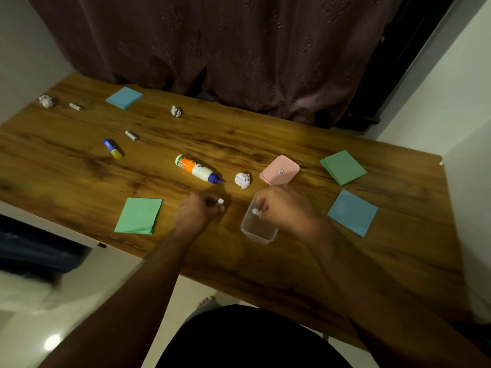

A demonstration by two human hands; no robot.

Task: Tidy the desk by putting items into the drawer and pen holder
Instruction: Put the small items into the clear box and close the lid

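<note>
Your right hand (281, 205) pinches a small white piece (256, 211) over the clear tub (259, 229); your left hand (198, 211) grips another (220, 201). Both look light and stiff: hold them mid-body.

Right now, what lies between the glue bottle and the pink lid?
In the head view, one crumpled paper ball lies between the glue bottle and the pink lid.
</note>
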